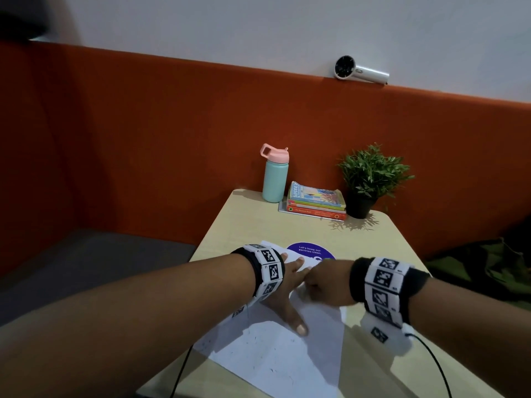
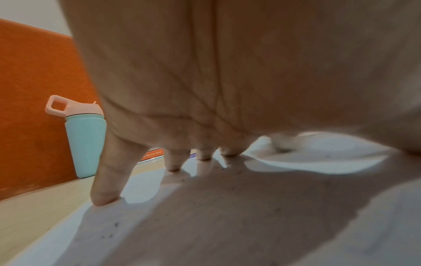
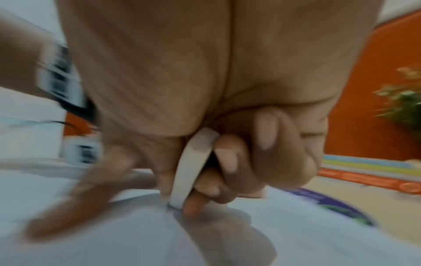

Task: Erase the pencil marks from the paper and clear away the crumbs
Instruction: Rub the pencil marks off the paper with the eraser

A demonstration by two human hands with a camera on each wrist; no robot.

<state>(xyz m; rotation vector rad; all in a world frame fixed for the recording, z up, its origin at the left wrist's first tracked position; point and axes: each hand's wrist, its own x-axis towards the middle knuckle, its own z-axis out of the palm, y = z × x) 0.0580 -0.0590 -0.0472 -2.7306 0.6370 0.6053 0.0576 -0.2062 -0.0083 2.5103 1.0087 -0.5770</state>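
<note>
My left hand [image 1: 283,294] lies flat and spread on the paper [image 1: 275,357], fingertips [image 2: 103,199] pressed down to pin the sheet on the table [image 1: 258,222]. My right hand [image 1: 324,285] is curled round a white eraser [image 3: 191,167], pinched between thumb and fingers, its lower edge touching the paper just beside my left fingers, near the sheet's far end where a purple sticker [image 1: 311,249] shows past it. I judge I am mid-rub. To do it well I should keep the strokes short and run them away from the pinning hand, so the sheet stays taut and does not crease, and press only lightly. Dark crumbs [image 2: 114,226] dot the paper near my left hand; those need sweeping off afterwards.
</note>
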